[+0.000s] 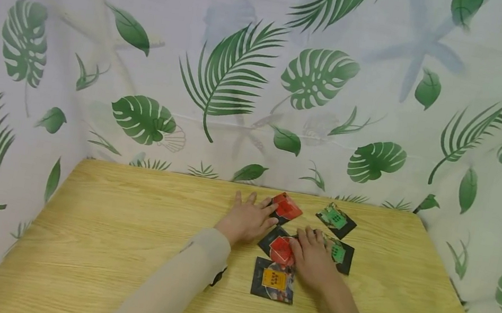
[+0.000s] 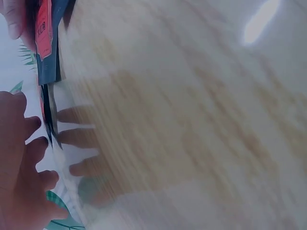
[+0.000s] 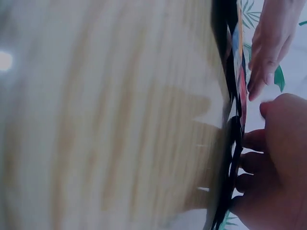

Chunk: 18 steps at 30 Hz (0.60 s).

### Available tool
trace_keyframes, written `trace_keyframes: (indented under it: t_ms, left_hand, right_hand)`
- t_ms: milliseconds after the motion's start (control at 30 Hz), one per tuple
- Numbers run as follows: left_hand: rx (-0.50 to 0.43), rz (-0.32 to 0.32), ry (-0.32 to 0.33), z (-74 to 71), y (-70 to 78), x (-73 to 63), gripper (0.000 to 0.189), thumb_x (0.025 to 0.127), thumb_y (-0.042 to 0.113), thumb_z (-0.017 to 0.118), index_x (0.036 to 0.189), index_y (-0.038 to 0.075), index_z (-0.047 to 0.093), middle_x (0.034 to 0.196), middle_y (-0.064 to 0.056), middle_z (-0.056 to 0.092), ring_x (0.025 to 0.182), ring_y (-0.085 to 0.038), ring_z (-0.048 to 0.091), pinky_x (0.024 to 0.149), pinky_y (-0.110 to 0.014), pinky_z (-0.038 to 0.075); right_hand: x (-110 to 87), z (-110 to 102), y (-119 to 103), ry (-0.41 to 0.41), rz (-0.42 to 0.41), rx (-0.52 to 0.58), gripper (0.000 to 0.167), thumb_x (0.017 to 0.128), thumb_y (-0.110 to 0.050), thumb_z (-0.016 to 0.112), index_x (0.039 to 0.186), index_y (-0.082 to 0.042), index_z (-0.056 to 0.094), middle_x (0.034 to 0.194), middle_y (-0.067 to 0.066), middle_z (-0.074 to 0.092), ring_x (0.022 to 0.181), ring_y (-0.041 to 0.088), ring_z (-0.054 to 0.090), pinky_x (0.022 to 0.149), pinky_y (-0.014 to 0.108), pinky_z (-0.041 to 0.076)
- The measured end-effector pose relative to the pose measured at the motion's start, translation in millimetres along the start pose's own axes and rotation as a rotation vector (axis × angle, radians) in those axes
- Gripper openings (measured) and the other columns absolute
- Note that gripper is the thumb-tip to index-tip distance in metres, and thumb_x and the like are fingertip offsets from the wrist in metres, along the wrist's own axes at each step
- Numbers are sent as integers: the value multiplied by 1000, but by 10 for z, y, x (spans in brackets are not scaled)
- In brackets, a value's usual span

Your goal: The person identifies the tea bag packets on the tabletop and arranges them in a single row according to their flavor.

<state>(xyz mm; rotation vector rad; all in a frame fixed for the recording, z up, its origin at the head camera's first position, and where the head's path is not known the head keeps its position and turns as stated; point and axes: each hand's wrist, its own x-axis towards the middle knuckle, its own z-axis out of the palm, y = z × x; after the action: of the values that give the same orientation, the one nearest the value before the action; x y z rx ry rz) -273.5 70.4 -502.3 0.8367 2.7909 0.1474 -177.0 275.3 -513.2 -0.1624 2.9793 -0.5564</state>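
Flat, square, dark packets lie on the table. My left hand rests with fingers spread, its fingers touching the upper packet with a red label. Below it lies another red-labelled packet, edged by both hands. My right hand lies palm down, its fingers over the near edge of a green-labelled packet and its thumb side on the lower red one. In the left wrist view the left hand has extended fingers. The right wrist view shows the right hand against thin packet edges.
An orange-labelled packet lies nearest the front. Another green-labelled packet sits at the back right. The wooden table ends at a leaf-printed cloth behind and along both sides.
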Motion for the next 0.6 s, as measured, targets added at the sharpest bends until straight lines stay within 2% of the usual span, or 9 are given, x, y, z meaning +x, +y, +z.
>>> trace_keyframes:
  t_ms: [133,233,333,467,533,600]
  left_hand:
    - [-1,-12,-20,5,3,24,62,113,58,19,168,33,28,175,7,27,163,-34,23,128,-68,18]
    - [7,-20,-27,7,-9,29,62,112,59,18,168,34,29,175,8,27,163,-33,25,128,-67,22]
    - [15,-21,-33,8,-18,31,63,112,60,17,168,34,29,175,8,27,163,-33,25,127,-66,24]
    - [20,-24,-30,5,-31,26,63,112,60,18,168,34,29,175,7,27,162,-33,27,126,-65,27]
    - [21,-28,-28,10,-42,21,62,112,60,19,168,34,29,175,8,27,162,-32,27,126,-65,27]
    - [24,-31,-27,19,-57,13,63,112,60,19,168,34,29,175,8,27,162,-32,27,126,-65,28]
  right_hand:
    - [9,-7,44,19,-15,36,56,117,-27,31,157,12,37,165,37,29,156,58,20,124,74,16]
    - [8,0,64,48,-42,35,57,116,-29,38,156,11,42,164,37,32,155,57,24,124,72,22]
    - [4,-15,45,72,-113,38,59,112,-37,52,155,4,49,164,33,37,155,55,27,122,72,25]
    - [7,-46,-18,45,-240,37,54,106,-34,65,151,-4,58,161,26,46,155,54,29,122,74,23]
    - [8,-51,-38,17,-282,29,49,106,-30,65,148,-5,62,158,25,51,154,54,31,121,75,24]
    - [8,-45,-43,-10,-284,16,46,107,-28,63,147,-5,63,157,23,53,154,54,33,121,74,26]
